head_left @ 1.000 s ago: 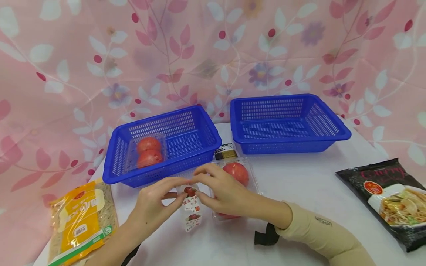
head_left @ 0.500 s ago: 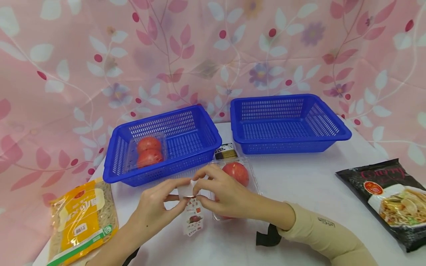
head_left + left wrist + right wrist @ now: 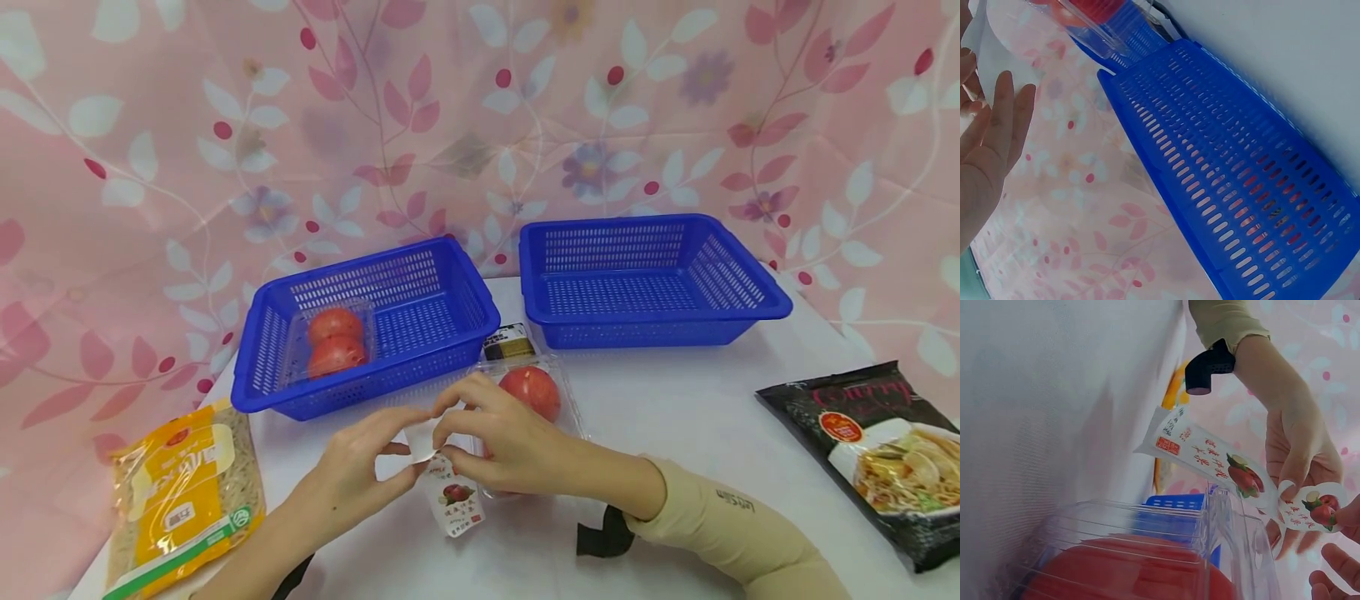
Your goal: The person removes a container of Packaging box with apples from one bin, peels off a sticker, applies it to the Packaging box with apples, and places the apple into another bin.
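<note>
In the head view, a white strip of apple-picture stickers (image 3: 456, 500) hangs between both hands above the table. My left hand (image 3: 363, 467) pinches the strip's upper part between thumb and fingers. Fingers of my right hand (image 3: 498, 437) pinch at the same spot, where the white backing is bent over. The right wrist view shows a sticker (image 3: 1313, 509) with a red apple held between the two hands. Under the right hand sits a clear plastic box (image 3: 572, 400) with red tomato-like fruit (image 3: 531, 393), partly hidden by that hand.
A blue basket (image 3: 375, 387) at the back left holds another clear box of red fruit (image 3: 337, 354). A second blue basket (image 3: 652, 329) stands right of it. A small dark-and-white pack (image 3: 508, 342), a yellow bag (image 3: 183, 492) and a black noodle bag (image 3: 877, 450) lie around.
The strip's upper part has bent over, showing its white backing. Its lower end has swung right and toward me. Both hands have stayed nearly in place, still pinching.
</note>
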The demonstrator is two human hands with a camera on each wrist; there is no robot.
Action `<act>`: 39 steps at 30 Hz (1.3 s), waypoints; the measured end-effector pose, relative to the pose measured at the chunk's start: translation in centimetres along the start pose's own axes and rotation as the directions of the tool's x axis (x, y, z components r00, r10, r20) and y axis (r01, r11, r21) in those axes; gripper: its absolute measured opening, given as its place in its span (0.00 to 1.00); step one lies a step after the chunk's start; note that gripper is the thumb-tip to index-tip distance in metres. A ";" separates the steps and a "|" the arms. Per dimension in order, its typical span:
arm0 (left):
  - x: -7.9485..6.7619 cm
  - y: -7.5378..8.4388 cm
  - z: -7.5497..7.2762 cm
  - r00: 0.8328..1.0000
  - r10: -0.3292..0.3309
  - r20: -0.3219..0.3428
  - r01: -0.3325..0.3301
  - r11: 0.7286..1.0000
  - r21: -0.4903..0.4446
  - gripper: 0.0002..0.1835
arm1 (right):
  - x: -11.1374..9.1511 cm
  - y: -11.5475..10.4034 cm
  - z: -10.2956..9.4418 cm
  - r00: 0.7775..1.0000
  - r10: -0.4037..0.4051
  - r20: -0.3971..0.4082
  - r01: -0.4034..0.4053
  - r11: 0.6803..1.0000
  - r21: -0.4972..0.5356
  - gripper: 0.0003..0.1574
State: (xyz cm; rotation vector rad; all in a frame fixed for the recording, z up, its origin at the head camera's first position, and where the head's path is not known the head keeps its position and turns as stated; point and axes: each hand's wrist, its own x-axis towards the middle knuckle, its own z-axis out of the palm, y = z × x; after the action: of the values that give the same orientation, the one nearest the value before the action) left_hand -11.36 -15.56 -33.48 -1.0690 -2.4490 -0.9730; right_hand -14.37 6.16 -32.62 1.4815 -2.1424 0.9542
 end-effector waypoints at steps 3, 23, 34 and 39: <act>0.0 0.0 0.1 1.000 0.022 0.008 -0.022 1.000 -0.003 0.22 | 0.0 0.0 -0.1 1.000 -0.004 -0.001 0.004 1.000 -0.004 0.07; -0.8 -1.5 1.2 0.968 -0.031 0.249 0.025 0.999 0.027 0.13 | -0.8 0.6 -2.0 0.994 0.104 -0.026 -0.103 0.994 0.036 0.07; 0.5 -1.6 1.1 0.938 -0.112 0.328 0.064 0.986 0.156 0.15 | -1.8 3.3 -5.2 0.950 0.308 -0.055 -0.305 0.951 0.051 0.07; 1.8 -1.3 1.1 0.946 -0.159 0.283 0.094 0.969 0.230 0.19 | -2.1 4.6 -6.3 0.915 0.400 -0.054 -0.399 0.916 0.034 0.03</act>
State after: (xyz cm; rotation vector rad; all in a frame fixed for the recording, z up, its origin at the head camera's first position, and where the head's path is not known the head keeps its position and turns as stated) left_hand -13.52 -14.52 -34.02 -1.0608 -2.8216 -0.5946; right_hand -18.29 13.01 -31.03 1.0204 -2.4480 1.1427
